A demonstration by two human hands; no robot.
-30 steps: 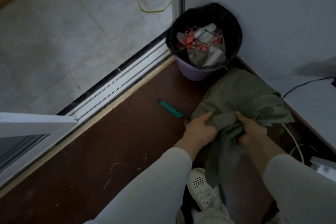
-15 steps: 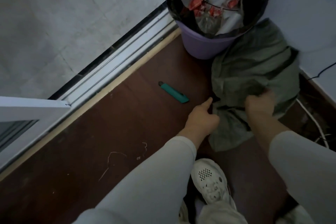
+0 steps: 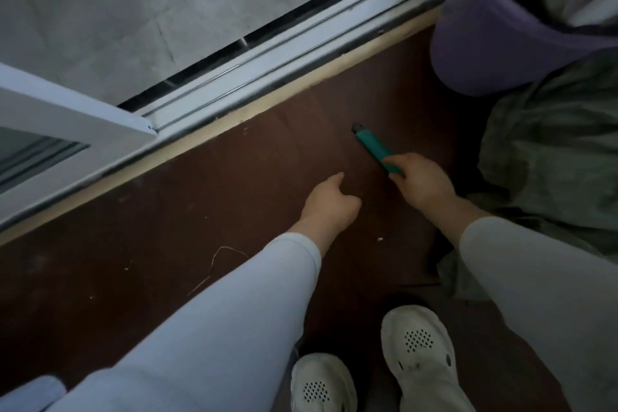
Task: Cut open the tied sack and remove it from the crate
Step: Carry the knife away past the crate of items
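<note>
Head view, looking down. Right hand [image 3: 423, 186] was on the near end of the teal cutter [image 3: 371, 144], fingers curled round it in a pinch. The rest of the cutter lay on the brown floor [image 3: 234, 194], tip pointing away toward the door track [image 3: 267, 60]. Couldn't tell if it was lifted off the floor.

Left hand [image 3: 329, 207] was just beside the right, over bare floor, index finger stuck out and the other fingers loosely curled in, holding nothing.

The green sack [image 3: 548, 150] lay crumpled on the floor at the right, near the right hand and not touched by either hand. Its top edge sat against the purple bin [image 3: 481, 43].

White shoes [image 3: 418, 344] were at the bottom of frame. A loose thread [image 3: 214, 264] lay on the floor left of the left sleeve.
</note>
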